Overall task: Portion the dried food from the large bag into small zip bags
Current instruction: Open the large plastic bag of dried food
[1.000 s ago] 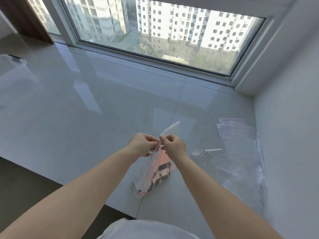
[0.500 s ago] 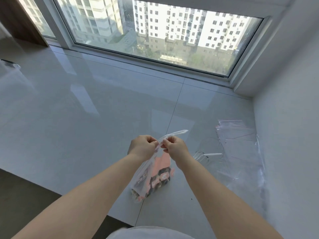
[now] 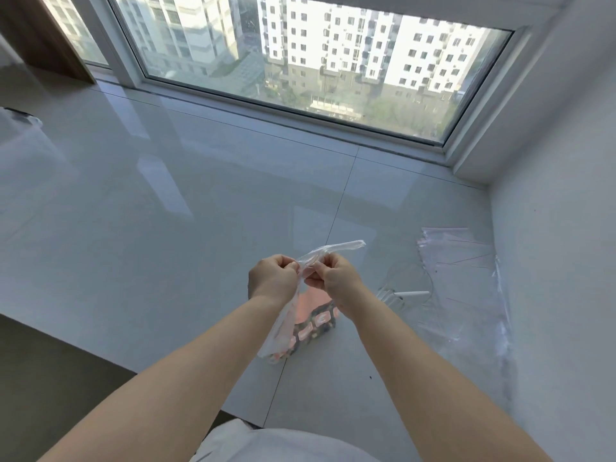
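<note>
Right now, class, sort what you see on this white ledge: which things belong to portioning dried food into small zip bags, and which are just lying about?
Belongs to the job:
- clear bag with pink packets, its top pinched by the left hand and right hand
- pile of empty zip bags

Just lying about:
- white stick-like item beside the pile; purpose unclear
- clear plastic container, far left

White apartment blocks (image 3: 350,51) are showing through the wide window (image 3: 300,105), and the glossy tiled ledge (image 3: 166,211) is reflecting daylight.

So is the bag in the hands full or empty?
Partly full. The clear bag holds pink and dark packets bunched at its bottom, while both hands, left hand and right hand, pinch its top.
</note>
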